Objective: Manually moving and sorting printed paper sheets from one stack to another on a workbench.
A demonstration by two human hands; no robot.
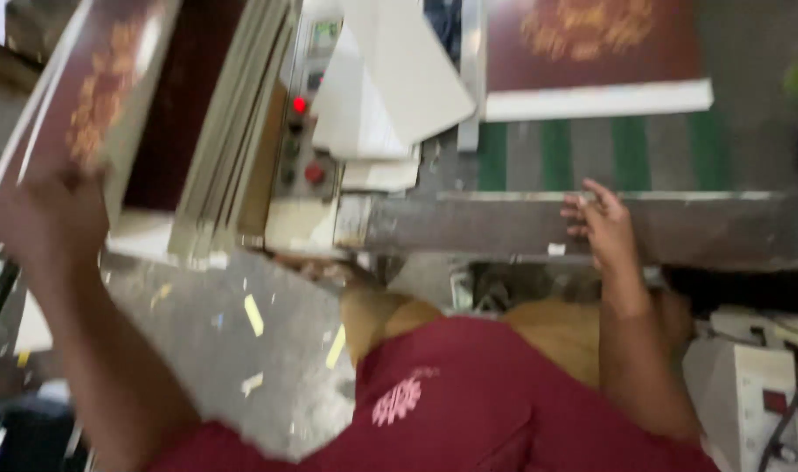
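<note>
at nine o'clock a maroon board point(110, 87) is held in the left grip point(45, 218); the right grip point(602, 223) is laid wide on the metal ledge point(504, 223) at three o'clock.

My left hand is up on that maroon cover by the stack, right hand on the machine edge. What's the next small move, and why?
Probably steady the maroon cover before anything else. The left hand grips only its lower corner, and it tilts against the leaning boards. The right hand rests on the grey machine edge, free to help. Another cover already lies on the green-striped belt.

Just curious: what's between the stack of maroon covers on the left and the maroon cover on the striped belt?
In the head view, a control panel with red buttons and white sheets.
</note>
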